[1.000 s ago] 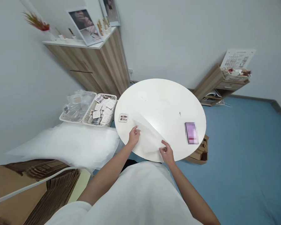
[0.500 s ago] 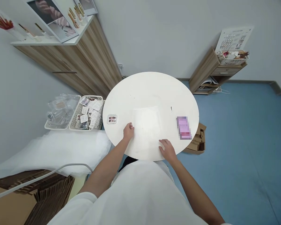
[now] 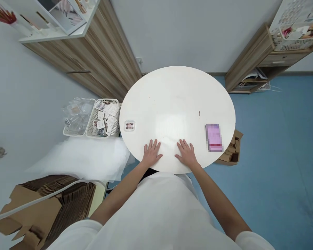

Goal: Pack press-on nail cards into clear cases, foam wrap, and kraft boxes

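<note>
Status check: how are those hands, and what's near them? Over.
Left hand, right hand: spread, palms down, near edge of white table. Glare between them. Small clear case left, pixelated purple item right; neither between hands.

There are two hands, one left hand point(image 3: 151, 153) and one right hand point(image 3: 186, 152), at one white table point(image 3: 177, 86). On it are one small clear case point(image 3: 129, 126) and one purple item point(image 3: 214, 138). Baskets number three: one basket of clear packets point(image 3: 75, 134), one basket of cards point(image 3: 116, 128) and one upper basket point(image 3: 294, 44). Wooden cabinets number two, one larger point(image 3: 112, 45), one smaller point(image 3: 250, 55); the wall shows one outlet point(image 3: 139, 60). The white sheets point(image 3: 86, 156) overlap too closely to count.
</note>
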`<state>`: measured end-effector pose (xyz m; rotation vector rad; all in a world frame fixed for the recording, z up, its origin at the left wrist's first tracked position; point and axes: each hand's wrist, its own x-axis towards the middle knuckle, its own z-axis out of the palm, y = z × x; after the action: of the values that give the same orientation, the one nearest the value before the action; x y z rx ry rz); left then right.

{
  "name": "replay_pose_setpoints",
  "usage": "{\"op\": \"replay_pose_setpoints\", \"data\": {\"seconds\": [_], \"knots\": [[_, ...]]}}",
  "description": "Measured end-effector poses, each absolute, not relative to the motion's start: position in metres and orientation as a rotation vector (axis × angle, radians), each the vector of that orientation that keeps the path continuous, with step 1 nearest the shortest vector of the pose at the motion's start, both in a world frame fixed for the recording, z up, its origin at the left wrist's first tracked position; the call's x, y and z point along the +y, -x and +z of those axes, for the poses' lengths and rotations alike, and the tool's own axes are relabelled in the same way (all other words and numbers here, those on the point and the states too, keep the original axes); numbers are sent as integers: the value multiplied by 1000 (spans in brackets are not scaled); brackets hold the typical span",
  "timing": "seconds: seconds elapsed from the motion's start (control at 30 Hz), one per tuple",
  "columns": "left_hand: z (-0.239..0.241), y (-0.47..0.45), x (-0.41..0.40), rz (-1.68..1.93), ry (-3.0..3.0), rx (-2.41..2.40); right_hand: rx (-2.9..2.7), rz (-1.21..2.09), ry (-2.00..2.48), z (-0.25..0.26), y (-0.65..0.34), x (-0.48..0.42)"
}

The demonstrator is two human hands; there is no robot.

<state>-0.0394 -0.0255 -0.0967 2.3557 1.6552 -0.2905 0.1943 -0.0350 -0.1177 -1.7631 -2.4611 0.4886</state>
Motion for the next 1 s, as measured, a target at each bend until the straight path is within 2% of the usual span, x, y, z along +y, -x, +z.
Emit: {"op": "replay_pose_setpoints", "data": {"seconds": [0.33, 0.53, 0.67, 0.8, 0.9, 1.0], "knots": [[-97, 46, -20, -324, -2414, 1560, -2364, 540, 1850, -113, -188, -46], [-93, 63, -17, -46, -2356, 1529, -2244, 518, 1893, -99, -177, -48], [-91, 104, 3, 229, -2090, 1803, -2114, 529, 1918, -89, -145, -31], [-99, 160, 33, 547, -1705, 2041, -2004, 879, 1785, -81, -82, 13], [-108, 191, 54, 738, -1512, 2018, -1788, 1289, 1712, -77, -25, 49], [-114, 204, 69, 824, -1321, 1941, -1509, 1567, 1652, -78, 23, 77]]}}
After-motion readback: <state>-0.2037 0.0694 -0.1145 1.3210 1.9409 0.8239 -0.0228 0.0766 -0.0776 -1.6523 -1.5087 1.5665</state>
